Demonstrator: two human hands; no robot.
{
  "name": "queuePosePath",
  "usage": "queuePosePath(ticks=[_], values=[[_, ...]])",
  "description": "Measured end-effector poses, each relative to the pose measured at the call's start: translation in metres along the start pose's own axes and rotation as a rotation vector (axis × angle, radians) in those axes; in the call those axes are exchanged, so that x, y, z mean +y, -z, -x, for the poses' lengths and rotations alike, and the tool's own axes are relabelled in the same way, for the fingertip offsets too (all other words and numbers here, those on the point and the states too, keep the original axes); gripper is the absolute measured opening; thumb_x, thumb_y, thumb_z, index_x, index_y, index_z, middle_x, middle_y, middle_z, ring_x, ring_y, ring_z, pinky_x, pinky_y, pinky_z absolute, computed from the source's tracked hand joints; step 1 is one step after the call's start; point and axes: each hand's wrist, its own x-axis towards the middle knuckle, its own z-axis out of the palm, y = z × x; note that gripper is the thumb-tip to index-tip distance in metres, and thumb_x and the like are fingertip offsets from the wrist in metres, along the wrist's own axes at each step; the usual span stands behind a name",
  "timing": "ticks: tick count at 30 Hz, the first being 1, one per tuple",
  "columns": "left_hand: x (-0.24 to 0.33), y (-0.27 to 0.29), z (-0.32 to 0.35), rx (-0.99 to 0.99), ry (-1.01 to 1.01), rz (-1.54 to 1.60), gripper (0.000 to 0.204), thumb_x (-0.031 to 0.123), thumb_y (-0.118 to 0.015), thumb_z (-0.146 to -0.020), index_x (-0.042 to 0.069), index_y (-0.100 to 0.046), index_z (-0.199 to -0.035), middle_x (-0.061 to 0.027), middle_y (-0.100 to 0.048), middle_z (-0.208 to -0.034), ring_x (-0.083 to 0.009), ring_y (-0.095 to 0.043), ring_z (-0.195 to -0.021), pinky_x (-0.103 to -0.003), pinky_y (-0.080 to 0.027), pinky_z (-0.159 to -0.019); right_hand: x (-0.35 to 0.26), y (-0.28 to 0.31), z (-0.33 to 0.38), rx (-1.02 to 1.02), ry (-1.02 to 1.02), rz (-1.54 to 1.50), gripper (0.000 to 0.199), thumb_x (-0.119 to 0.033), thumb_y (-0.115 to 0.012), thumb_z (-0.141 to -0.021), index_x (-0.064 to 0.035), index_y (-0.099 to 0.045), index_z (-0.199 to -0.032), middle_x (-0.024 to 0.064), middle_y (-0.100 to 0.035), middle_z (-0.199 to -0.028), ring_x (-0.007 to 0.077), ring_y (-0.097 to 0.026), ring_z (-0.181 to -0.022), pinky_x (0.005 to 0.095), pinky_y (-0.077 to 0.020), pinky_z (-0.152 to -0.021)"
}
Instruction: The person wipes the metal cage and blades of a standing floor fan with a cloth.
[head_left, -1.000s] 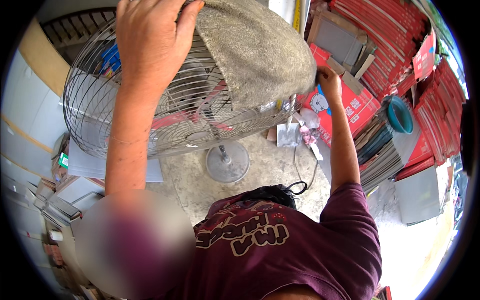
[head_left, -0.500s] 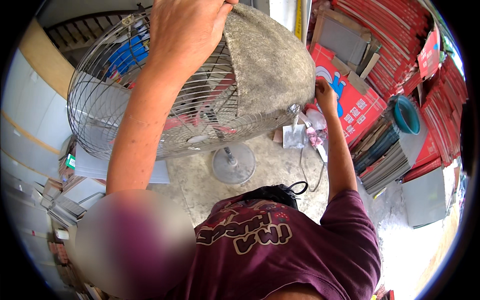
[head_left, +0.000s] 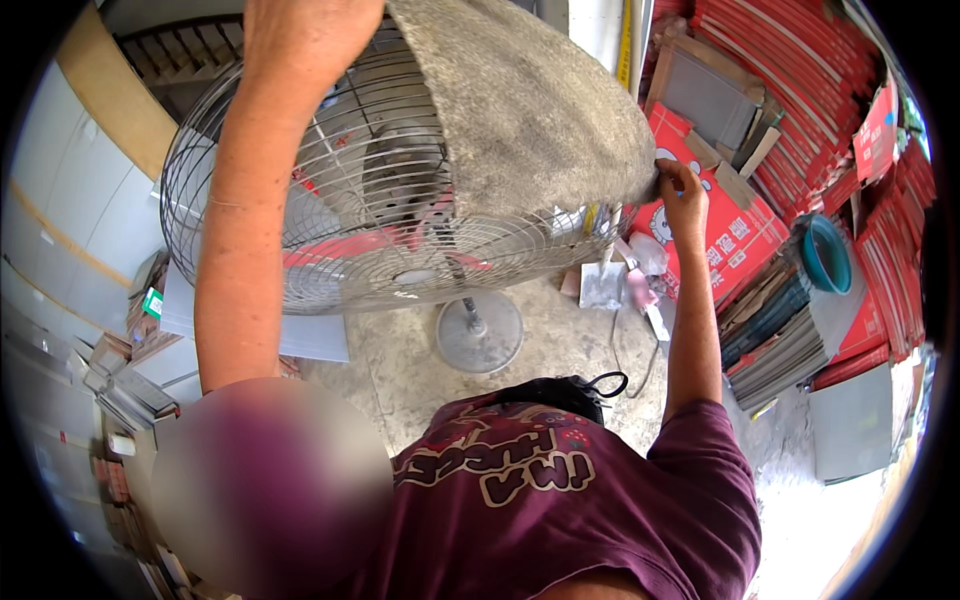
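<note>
Right now we have 2 hands on the grey cover (head_left: 530, 110): right hand (head_left: 683, 190) pinches its lower-right edge, left hand (head_left: 305, 35) grips the top over the fan cage (head_left: 330, 250). Cover spans between our fingers, draped across the cage's right half.

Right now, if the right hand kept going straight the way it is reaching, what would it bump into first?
It already pinches the edge of the grey dusty cloth cover on the round wire fan cage. Past that edge, the right hand would probably reach the red printed cardboard box first, though depth is unclear.
</note>
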Motion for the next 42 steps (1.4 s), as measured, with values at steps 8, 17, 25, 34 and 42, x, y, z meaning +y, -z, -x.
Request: queuePosePath(ticks=[8, 17, 25, 34, 42], values=[[-0.052, 0.041, 0.021, -0.040, 0.165, -0.083, 0.007, 0.013, -0.067, -0.081, 0.011, -0.069, -0.088, 0.0005, -0.063, -0.076, -0.0175, -0.054, -0.075, -0.031, -0.041, -0.077, -0.059, 0.005, -0.007, 0.016, 0.132, -0.040, 0.024, 0.004, -0.057, -0.087, -0.0030, -0.067, -0.108, 0.0066, -0.064, -0.095, 0.0121, -0.062, -0.077, 0.0264, -0.0526, -0.068], [-0.098, 0.081, 0.060, -0.040, 0.336, -0.106, 0.017, 0.016, -0.065, -0.087, 0.009, -0.072, -0.100, 0.0007, -0.067, -0.086, -0.0107, -0.053, -0.078, -0.026, -0.045, -0.077, -0.112, -0.003, -0.012, 0.025, 0.238, -0.119, 0.023, 0.002, -0.058, -0.089, -0.0049, -0.067, -0.108, 0.0032, -0.061, -0.096, 0.0099, -0.061, -0.085, 0.0235, -0.0498, -0.069], [-0.140, 0.112, 0.106, -0.030, 0.468, -0.159, 0.017, 0.016, -0.066, -0.087, 0.008, -0.071, -0.101, 0.0009, -0.067, -0.085, -0.0089, -0.050, -0.073, -0.024, -0.044, -0.073, -0.166, -0.012, -0.012, 0.024, 0.364, -0.137, 0.021, 0.002, -0.060, -0.089, -0.0050, -0.067, -0.108, 0.0018, -0.061, -0.093, 0.0092, -0.060, -0.085, 0.0235, -0.0493, -0.072], [-0.179, 0.135, 0.172, -0.001, 0.646, -0.093, 0.017, 0.015, -0.064, -0.088, 0.007, -0.070, -0.101, -0.0026, -0.070, -0.085, -0.0094, -0.060, -0.069, -0.025, -0.048, -0.068, -0.218, -0.028, -0.008, 0.055, 0.558, -0.182, 0.021, 0.001, -0.062, -0.089, -0.0057, -0.069, -0.107, 0.0006, -0.061, -0.092, 0.0068, -0.059, -0.082, 0.0211, -0.0484, -0.071], [-0.207, 0.149, 0.228, -0.016, 0.823, -0.071, 0.019, 0.015, -0.063, -0.089, 0.008, -0.070, -0.105, -0.0027, -0.071, -0.089, -0.0107, -0.055, -0.070, -0.025, -0.046, -0.068, -0.260, -0.049, -0.007, 0.058, 0.753, -0.168, 0.021, 0.003, -0.063, -0.087, -0.0059, -0.069, -0.105, 0.0007, -0.062, -0.089, 0.0064, -0.058, -0.078, 0.0206, -0.0466, -0.065]])
